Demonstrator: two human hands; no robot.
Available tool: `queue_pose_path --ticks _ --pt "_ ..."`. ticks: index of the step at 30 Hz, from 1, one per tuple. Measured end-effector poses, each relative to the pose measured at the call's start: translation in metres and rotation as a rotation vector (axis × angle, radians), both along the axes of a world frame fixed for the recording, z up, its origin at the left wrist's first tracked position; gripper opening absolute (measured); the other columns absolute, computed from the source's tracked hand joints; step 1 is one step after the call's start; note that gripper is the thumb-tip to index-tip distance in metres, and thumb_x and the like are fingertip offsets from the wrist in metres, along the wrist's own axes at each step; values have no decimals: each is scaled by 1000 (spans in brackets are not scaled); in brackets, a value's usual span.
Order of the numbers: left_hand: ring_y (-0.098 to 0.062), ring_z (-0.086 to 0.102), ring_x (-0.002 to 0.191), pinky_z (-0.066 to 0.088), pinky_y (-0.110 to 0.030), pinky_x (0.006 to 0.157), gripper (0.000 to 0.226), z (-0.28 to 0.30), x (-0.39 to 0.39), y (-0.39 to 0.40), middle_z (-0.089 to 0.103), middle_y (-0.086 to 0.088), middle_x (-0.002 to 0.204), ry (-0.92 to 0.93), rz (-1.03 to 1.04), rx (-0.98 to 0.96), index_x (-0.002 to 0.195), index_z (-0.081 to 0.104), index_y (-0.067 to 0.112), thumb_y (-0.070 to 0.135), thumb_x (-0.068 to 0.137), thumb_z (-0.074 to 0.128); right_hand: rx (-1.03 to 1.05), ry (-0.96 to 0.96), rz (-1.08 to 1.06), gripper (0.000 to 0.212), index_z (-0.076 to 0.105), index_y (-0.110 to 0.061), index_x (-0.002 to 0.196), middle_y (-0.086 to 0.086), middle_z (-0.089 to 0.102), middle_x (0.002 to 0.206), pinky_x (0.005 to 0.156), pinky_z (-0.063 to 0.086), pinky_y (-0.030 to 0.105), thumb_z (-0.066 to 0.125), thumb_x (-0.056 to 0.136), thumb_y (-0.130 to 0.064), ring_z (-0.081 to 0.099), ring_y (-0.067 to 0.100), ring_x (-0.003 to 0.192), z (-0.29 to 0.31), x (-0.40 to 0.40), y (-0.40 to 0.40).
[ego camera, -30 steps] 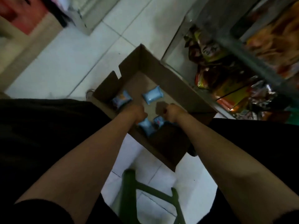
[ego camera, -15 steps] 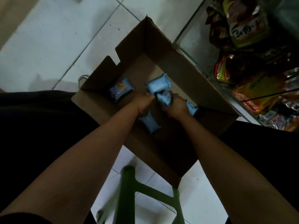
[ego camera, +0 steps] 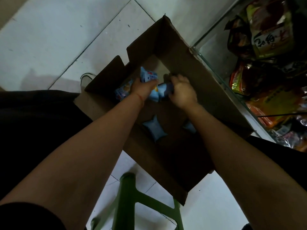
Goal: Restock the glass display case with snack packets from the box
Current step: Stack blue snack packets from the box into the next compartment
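Pale floor tiles (ego camera: pixel 54 39) with dark grout lines spread under an open brown cardboard box (ego camera: pixel 187 72), our landmark, whose flaps stand up around a flat bottom. We count five light-blue, pillow-shaped snack packets with crimped ends, all inside the box. At the box's left wall lies one printed packet (ego camera: pixel 122 92), half hidden behind our left hand (ego camera: pixel 142 87). That hand curls round a second packet (ego camera: pixel 147 76), held upright above the box floor. Just right of it our right hand (ego camera: pixel 181 90) grips a third packet (ego camera: pixel 159 93); its fingers fold over the packet's end, so we cannot make out the print. Nearer to us on the box floor lies a fourth packet (ego camera: pixel 154 129), plain side up, and a fifth packet (ego camera: pixel 189 127) is mostly covered by our right forearm. Below the box, a green plastic stool (ego camera: pixel 127 201) shows only its legs and crossbars. Right of the box stands the glass display case (ego camera: pixel 214 52), its pane edge touching the box flap; glossy red, orange and yellow bags (ego camera: pixel 269 35) crowd behind the glass, too dark to count.
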State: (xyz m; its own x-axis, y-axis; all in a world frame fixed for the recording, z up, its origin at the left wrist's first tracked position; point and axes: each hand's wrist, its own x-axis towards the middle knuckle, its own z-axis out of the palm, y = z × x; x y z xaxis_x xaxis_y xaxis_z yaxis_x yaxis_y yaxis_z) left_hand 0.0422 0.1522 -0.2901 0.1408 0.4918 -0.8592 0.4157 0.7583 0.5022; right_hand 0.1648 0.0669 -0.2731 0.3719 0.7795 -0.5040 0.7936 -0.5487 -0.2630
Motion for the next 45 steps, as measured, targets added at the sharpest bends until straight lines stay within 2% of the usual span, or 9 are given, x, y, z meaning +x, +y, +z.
queue_pose_path --ticks 5,9,13,17,21,27,32,37,45 --pt "-26 63 107 53 -34 82 57 -15 6 4 63 -9 124 9 -28 -27 132 55 10 26 82 75 -196 -145 319 69 32 -16 146 11 34 149 111 18 46 60 87 -38 29 32 137 -49 -7 -1" --pt "-26 62 105 49 -32 78 54 -17 0 4 62 -10 120 10 29 -21 132 53 9 24 84 73 -166 -127 164 61 35 -14 140 12 46 139 103 29 41 60 88 -31 45 33 123 -62 -18 -17" --pt "-25 60 109 48 -36 95 71 5 -4 -3 60 -9 125 33 88 46 137 49 12 43 77 72 -101 385 -499 79 37 -5 133 4 56 119 79 46 28 76 70 -33 57 18 101 -33 -25 -25" --pt "-27 64 103 51 -37 92 61 64 -8 -13 64 -13 119 -39 247 119 126 59 7 49 81 64 70 666 -868 42 42 -5 112 6 58 87 43 45 16 65 84 -27 59 15 67 55 -31 -20" --pt "-27 67 87 54 -44 87 55 165 -28 -17 69 -11 99 -170 365 103 89 67 10 62 74 60 285 1170 -1021 33 56 -2 98 12 60 69 52 50 31 51 75 -26 58 20 51 170 -45 -22" --pt "-20 57 47 50 -28 47 40 347 -52 -42 57 -7 57 -634 313 302 78 64 12 46 92 49 681 1665 -911 46 66 2 99 20 66 88 78 52 42 45 69 -26 64 33 81 347 -66 -65" --pt "-22 64 63 55 -35 60 39 464 -43 -82 67 -7 74 -771 152 519 89 69 14 49 89 52 919 1591 -774 51 60 -4 116 18 66 102 77 56 40 56 76 -35 64 31 91 448 -74 -100" --pt "-29 69 86 53 -48 87 38 522 -25 -111 73 -11 93 -786 69 618 73 76 21 52 86 56 1072 1390 -665 30 58 -5 111 17 65 104 91 49 48 58 83 -13 62 31 95 507 -61 -133" --pt "-18 66 97 53 -41 88 26 567 19 -130 66 3 112 -680 -442 1011 115 58 36 46 92 51 1355 322 -774 43 45 -16 105 -7 57 91 62 46 16 77 78 -24 58 5 74 578 -9 -162"
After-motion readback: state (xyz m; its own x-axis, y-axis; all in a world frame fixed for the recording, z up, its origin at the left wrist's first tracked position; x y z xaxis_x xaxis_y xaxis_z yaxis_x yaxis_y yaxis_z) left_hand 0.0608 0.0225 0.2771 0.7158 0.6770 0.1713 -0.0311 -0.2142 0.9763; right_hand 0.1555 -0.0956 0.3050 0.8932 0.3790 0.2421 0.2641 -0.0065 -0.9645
